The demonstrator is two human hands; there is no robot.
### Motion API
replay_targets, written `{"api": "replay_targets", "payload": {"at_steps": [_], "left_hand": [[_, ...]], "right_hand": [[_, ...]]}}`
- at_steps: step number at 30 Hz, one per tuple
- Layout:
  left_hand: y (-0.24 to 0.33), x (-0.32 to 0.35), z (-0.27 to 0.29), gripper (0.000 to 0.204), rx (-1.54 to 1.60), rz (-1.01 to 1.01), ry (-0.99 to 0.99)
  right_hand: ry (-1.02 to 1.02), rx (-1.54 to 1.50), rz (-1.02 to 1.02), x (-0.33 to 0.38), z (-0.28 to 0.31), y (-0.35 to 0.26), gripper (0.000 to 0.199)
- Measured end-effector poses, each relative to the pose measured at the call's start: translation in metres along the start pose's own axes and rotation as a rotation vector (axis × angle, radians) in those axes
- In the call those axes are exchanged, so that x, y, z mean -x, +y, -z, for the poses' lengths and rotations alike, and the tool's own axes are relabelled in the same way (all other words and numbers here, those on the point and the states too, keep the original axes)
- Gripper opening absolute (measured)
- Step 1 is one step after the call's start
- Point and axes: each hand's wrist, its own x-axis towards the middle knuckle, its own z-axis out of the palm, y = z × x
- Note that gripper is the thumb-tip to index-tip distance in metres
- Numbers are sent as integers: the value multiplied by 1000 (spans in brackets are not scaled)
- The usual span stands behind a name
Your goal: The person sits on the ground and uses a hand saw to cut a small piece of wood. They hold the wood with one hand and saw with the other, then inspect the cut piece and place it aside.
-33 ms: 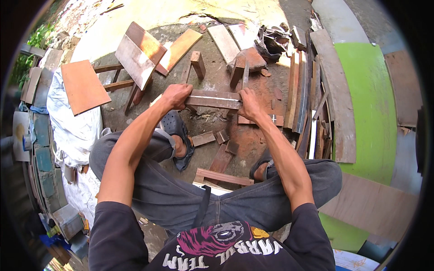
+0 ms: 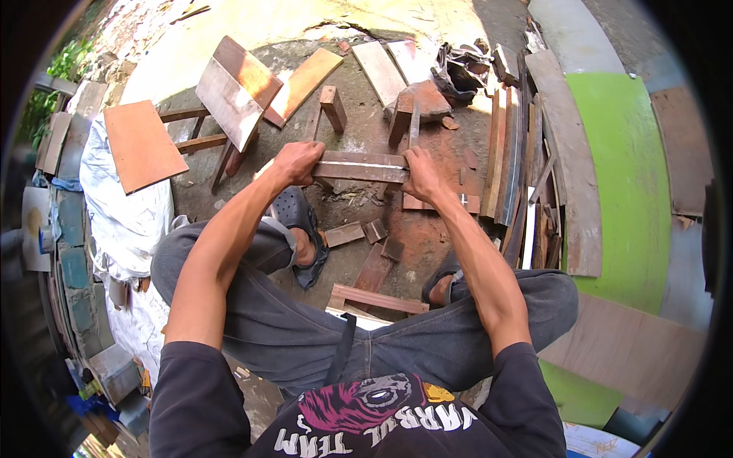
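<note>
Strong sunlight bleaches the ground (image 2: 343, 17) at the top to a pale, nearly detailless yellow; soft, even shade lies nearer the camera. Bright patches dapple a tilted board (image 2: 227, 101). Fisheye curvature bends the long green panel (image 2: 622, 191); the rim fades to black, the far left blurred.

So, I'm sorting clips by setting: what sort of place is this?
Probably an improvised outdoor woodworking spot: sunlit ground lies ahead, long timber strips are gathered at the right, and the left hand and right hand grip a wooden frame.
</note>
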Motion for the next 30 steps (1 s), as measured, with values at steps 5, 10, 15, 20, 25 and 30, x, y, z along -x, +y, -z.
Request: {"api": "replay_targets", "payload": {"at_steps": [5,10,15,20,25,30], "left_hand": [[4,5,-9,45,44,70,65],[24,-11,-7,43,69,94,93],[22,-9,-17,42,55,41,132],[27,-9,-17,47,96,46,146],[30,-2,-14,53,106,124,96],[35,-3,-13,57,94,183,52]], "right_hand": [[-29,-1,58,-19,14,7,47],[-67,62,103,-28,34,36,43],[-60,66,69,-7,26,26,53],[-28,52,36,5,18,35,93],[136,-313,-280,22,5,18,129],[282,-500,-517,29,-45,2,136]]}}
